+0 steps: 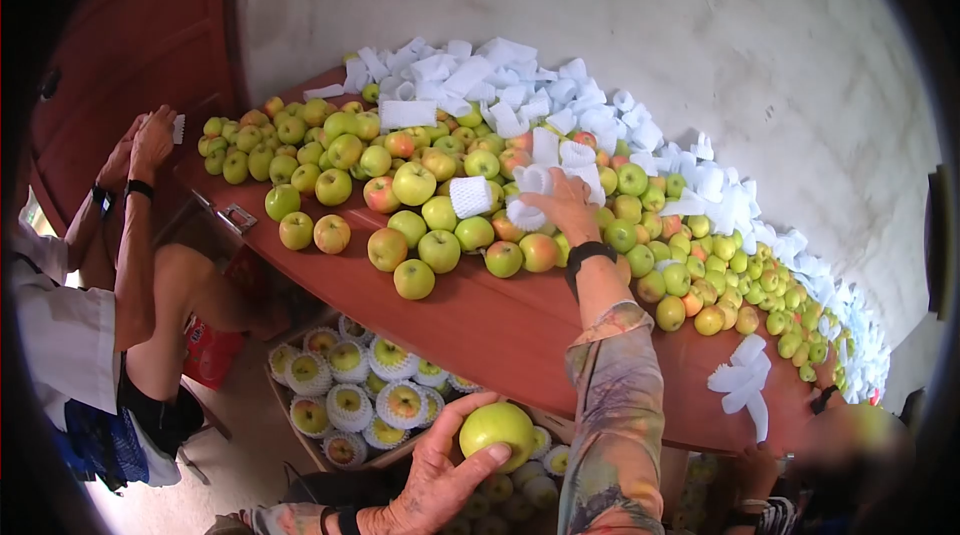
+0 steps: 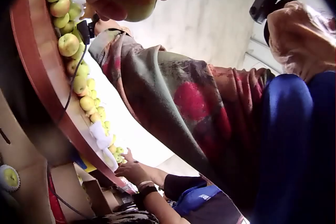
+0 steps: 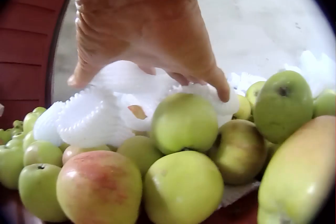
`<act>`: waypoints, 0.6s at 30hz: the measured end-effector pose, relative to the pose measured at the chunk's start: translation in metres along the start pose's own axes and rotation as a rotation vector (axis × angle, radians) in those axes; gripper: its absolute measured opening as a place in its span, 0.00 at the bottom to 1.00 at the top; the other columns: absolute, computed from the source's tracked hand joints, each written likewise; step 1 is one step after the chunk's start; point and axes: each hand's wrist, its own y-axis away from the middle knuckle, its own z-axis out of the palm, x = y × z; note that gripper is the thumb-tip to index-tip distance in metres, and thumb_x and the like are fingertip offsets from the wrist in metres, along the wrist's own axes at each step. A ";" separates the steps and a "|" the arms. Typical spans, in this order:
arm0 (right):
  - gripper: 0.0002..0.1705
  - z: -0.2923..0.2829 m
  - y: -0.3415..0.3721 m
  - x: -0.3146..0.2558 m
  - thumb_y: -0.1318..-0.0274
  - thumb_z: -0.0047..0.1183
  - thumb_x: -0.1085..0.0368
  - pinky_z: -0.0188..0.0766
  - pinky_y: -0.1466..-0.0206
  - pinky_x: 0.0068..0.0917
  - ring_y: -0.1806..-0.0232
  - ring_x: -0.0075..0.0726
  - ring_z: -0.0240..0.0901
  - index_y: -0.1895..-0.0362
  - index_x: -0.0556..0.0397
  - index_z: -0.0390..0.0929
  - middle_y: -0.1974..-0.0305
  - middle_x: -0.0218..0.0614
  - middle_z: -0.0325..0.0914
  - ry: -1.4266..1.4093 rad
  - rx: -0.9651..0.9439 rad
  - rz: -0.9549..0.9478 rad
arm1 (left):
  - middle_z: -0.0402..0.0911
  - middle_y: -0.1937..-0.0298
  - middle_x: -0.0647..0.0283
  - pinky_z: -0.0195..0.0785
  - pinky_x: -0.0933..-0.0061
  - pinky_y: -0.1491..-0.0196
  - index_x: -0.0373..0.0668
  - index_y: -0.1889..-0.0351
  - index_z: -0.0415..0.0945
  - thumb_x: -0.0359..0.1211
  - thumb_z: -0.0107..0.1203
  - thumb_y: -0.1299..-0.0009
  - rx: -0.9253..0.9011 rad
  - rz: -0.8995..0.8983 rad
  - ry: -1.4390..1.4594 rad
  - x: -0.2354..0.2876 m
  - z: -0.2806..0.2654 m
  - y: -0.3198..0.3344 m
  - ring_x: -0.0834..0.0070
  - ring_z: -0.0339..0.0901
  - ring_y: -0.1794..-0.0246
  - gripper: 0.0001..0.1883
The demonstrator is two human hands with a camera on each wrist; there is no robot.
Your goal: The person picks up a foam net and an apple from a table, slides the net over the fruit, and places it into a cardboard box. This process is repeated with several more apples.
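Note:
A yellow-green apple (image 1: 497, 435) sits in my left hand (image 1: 435, 483), thumb and fingers curled round it, low in front of the table; the left wrist view shows part of this apple (image 2: 134, 4) under the fingers. My right hand (image 1: 566, 207) reaches over the apple pile to white foam net sleeves (image 1: 532, 197). In the right wrist view that hand (image 3: 144, 29) has thumb and fingers spread wide over the foam sleeves (image 3: 92, 119), fingertips right at them. Green and reddish apples (image 3: 184, 187) lie just below. Some fingertips are hidden behind the foam.
Many loose apples (image 1: 412, 185) cover the red-brown table (image 1: 420, 325), with foam sleeves (image 1: 470, 75) heaped along the wall. Below stands a box of sleeved apples (image 1: 348, 402). One person (image 1: 140, 265) works at left; another's arm (image 2: 152, 198) is at the far right end.

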 end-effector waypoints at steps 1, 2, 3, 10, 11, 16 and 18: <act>0.38 0.004 -0.005 0.000 0.53 0.60 0.46 0.50 0.34 0.65 0.32 0.57 0.53 0.38 0.45 0.67 0.38 0.52 0.63 0.041 0.048 0.017 | 0.76 0.47 0.62 0.68 0.74 0.47 0.42 0.34 0.63 0.33 0.55 0.28 -0.001 0.002 -0.001 0.001 -0.001 -0.001 0.75 0.74 0.49 0.25; 0.32 0.011 -0.013 0.002 0.51 0.59 0.50 0.53 0.36 0.63 0.35 0.56 0.57 0.42 0.46 0.70 0.42 0.50 0.65 0.083 0.097 0.036 | 0.76 0.48 0.62 0.68 0.74 0.48 0.42 0.34 0.62 0.33 0.55 0.28 0.000 -0.002 -0.009 0.001 -0.001 -0.001 0.75 0.74 0.49 0.25; 0.26 0.018 -0.020 0.005 0.50 0.58 0.55 0.57 0.38 0.62 0.38 0.55 0.61 0.46 0.47 0.74 0.45 0.48 0.68 0.127 0.146 0.056 | 0.75 0.48 0.62 0.69 0.74 0.49 0.42 0.34 0.62 0.33 0.55 0.28 0.000 -0.008 -0.015 0.001 -0.001 -0.002 0.75 0.74 0.49 0.25; 0.17 0.019 -0.027 0.040 0.55 0.58 0.72 0.70 0.48 0.44 0.51 0.55 0.70 0.56 0.51 0.78 0.56 0.46 0.74 0.074 0.440 -0.128 | 0.75 0.49 0.63 0.72 0.75 0.56 0.41 0.33 0.59 0.33 0.54 0.29 -0.037 -0.106 -0.240 0.000 -0.009 -0.005 0.76 0.74 0.52 0.27; 0.18 0.017 -0.025 0.042 0.57 0.58 0.73 0.70 0.48 0.43 0.51 0.55 0.70 0.56 0.51 0.78 0.57 0.46 0.74 0.043 0.460 -0.138 | 0.75 0.49 0.63 0.72 0.75 0.57 0.41 0.33 0.59 0.33 0.54 0.29 -0.035 -0.128 -0.247 -0.002 -0.010 -0.005 0.76 0.75 0.52 0.28; 0.19 -0.016 0.019 0.038 0.60 0.61 0.75 0.69 0.50 0.43 0.53 0.53 0.68 0.58 0.50 0.78 0.58 0.42 0.72 -0.129 0.634 -0.339 | 0.76 0.56 0.64 0.70 0.77 0.66 0.43 0.37 0.63 0.37 0.55 0.29 0.096 -0.245 0.057 -0.028 -0.014 -0.017 0.80 0.74 0.62 0.25; 0.20 -0.031 0.046 0.027 0.62 0.62 0.75 0.69 0.50 0.43 0.53 0.52 0.67 0.58 0.50 0.77 0.59 0.41 0.72 -0.143 0.686 -0.495 | 0.77 0.57 0.65 0.69 0.78 0.68 0.46 0.40 0.66 0.39 0.53 0.29 0.183 -0.356 0.124 -0.040 -0.021 -0.028 0.79 0.75 0.62 0.21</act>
